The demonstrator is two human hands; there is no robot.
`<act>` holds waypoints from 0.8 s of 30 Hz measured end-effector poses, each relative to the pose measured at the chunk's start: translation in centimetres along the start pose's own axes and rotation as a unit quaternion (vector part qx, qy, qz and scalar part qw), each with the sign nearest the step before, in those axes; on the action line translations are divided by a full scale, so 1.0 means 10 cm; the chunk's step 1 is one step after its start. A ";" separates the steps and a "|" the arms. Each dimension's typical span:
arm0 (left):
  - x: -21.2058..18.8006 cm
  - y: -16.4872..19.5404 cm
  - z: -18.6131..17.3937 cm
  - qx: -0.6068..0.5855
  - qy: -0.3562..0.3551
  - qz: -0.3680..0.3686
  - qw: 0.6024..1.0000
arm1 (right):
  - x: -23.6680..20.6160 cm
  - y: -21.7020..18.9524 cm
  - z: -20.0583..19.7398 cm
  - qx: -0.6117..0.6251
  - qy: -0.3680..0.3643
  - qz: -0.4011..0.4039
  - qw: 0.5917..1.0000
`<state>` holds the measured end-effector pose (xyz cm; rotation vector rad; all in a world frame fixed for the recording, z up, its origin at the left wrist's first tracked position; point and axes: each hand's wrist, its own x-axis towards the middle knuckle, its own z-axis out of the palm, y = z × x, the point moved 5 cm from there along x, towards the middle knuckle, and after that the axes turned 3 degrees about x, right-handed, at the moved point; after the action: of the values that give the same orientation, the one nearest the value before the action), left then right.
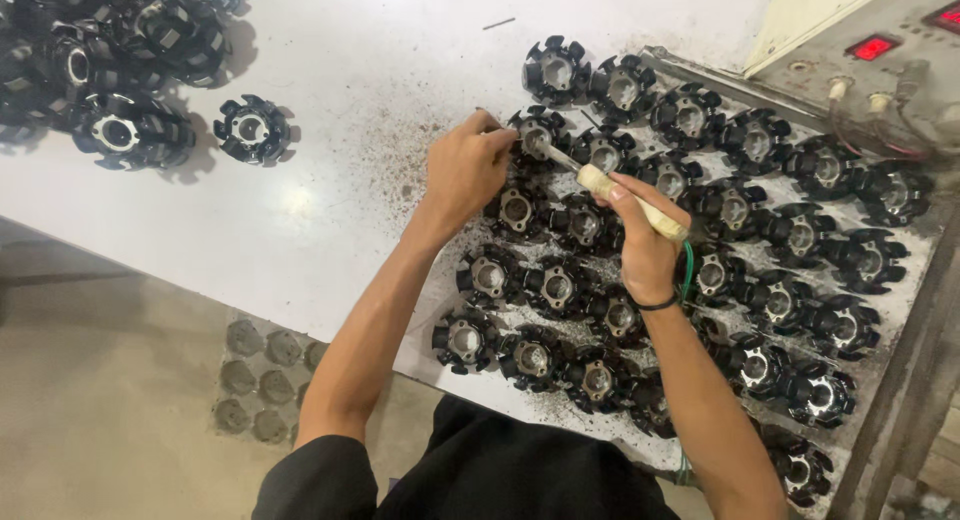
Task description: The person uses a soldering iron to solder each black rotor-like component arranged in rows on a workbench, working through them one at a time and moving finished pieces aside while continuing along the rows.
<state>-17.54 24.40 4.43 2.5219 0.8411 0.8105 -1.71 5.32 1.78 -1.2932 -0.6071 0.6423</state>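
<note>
White speckled table [350,70] (concrete floor [110,400] below)

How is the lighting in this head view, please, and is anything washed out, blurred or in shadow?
In the head view, light is even and soft; the white table shows a mild bright patch left of the left hand. The loose black parts at upper left cast short soft shadows. The right hand and its pale-handled tool look sharp; the red display glows, slightly blurred.
</note>
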 end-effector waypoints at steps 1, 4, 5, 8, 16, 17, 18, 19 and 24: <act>-0.03 -0.04 0.05 -0.001 -0.002 -0.005 1.000 | -0.01 0.01 0.01 -0.009 -0.007 -0.003 1.000; -0.05 -0.11 0.15 0.002 -0.020 -0.009 1.000 | -0.03 0.01 0.03 -0.034 -0.024 0.001 0.999; -0.03 -0.12 0.17 0.003 -0.027 -0.007 1.000 | -0.03 -0.01 0.03 -0.042 -0.029 0.002 0.999; 0.08 -0.11 0.21 0.010 -0.075 -0.002 0.997 | -0.02 -0.05 0.05 -0.050 -0.044 0.026 0.997; 0.14 -0.05 0.13 -0.018 -0.104 -0.008 0.994 | 0.01 -0.09 0.08 -0.058 -0.061 -0.004 0.996; 0.14 -0.06 0.14 -0.023 -0.106 -0.028 0.994 | 0.00 -0.09 0.09 -0.053 -0.068 -0.020 0.996; 0.14 -0.05 0.15 -0.013 -0.114 -0.029 0.993 | -0.02 -0.08 0.09 -0.051 -0.068 -0.014 0.996; 0.15 -0.05 0.17 -0.002 -0.119 -0.029 0.993 | -0.02 -0.06 0.09 -0.048 -0.068 -0.011 0.996; 0.17 -0.08 0.17 -0.026 -0.093 -0.020 0.995 | -0.03 -0.02 0.04 -0.056 -0.034 0.002 0.998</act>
<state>-15.66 25.81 3.46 2.4801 0.7955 0.5660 -2.12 5.33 2.03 -1.3821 -0.7053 0.6647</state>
